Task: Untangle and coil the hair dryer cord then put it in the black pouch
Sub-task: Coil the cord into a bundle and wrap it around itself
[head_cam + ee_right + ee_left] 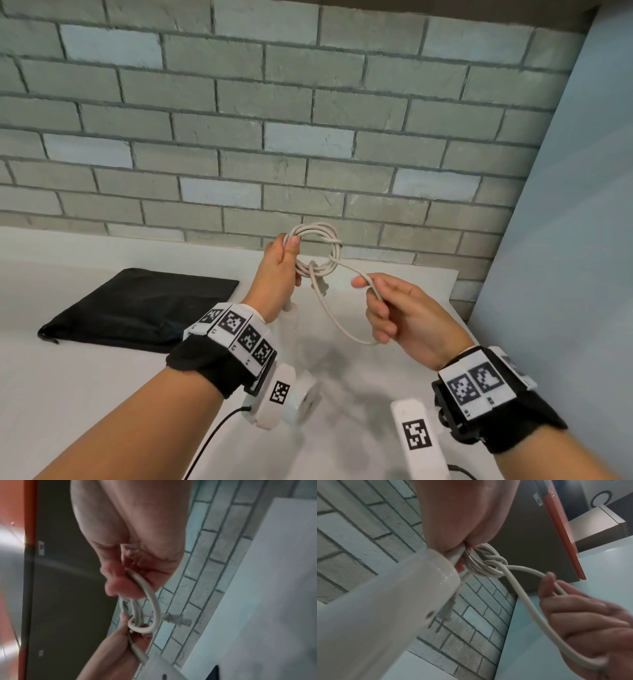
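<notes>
Your left hand [279, 270] is raised above the counter [85, 394], its thumb and fingers closed around a small coil of cream hair dryer cord [317, 251]. The coil is held upright in the air, several loops bunched together, with one strand wrapped across them. Your right hand [397, 315], at about 4 o'clock from the coil, pinches a loose length of the same cord between thumb and forefinger, the other fingers curled beneath. That length sags in a long loop between the coil and your right hand. The plug [444, 613] dangles below the coil, prongs down. The white hair dryer [373, 615] hangs under your left hand, its handle end close to your palm. The black pouch [137, 308] lies flat on the counter at 9 o'clock from your left hand, well apart from the cord. A grey brick wall [239, 120] stands behind the counter.
</notes>
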`<action>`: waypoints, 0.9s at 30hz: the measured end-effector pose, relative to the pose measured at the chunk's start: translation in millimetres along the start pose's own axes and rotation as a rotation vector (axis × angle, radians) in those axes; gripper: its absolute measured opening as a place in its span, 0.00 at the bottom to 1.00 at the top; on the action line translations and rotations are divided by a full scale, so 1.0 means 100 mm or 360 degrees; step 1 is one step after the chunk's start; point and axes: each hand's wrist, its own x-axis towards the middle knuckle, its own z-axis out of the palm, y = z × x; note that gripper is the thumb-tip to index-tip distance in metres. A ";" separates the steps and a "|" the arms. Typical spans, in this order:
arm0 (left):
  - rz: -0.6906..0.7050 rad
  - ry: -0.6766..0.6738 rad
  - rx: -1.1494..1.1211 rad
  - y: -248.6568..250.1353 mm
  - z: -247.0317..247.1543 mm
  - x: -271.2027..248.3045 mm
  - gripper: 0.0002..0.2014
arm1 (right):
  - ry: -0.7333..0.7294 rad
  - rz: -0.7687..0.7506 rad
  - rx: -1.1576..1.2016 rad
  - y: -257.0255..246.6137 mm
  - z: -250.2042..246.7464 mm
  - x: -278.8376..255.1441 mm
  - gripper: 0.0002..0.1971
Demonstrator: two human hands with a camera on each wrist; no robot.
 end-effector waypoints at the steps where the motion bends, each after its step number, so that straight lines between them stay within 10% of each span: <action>1: -0.0003 0.0008 -0.0017 -0.01 0.00 0.00 0.13 | -0.0023 -0.0003 -0.0101 0.00 -0.01 -0.01 0.13; 15: -0.0114 0.0025 -0.0136 0.00 0.07 0.02 0.16 | -0.0061 0.0104 -0.1191 -0.03 -0.31 -0.10 0.12; 27: -0.0344 -0.0736 -0.0339 0.20 0.13 -0.19 0.21 | -0.0123 0.0291 -0.1393 0.16 -0.08 0.24 0.10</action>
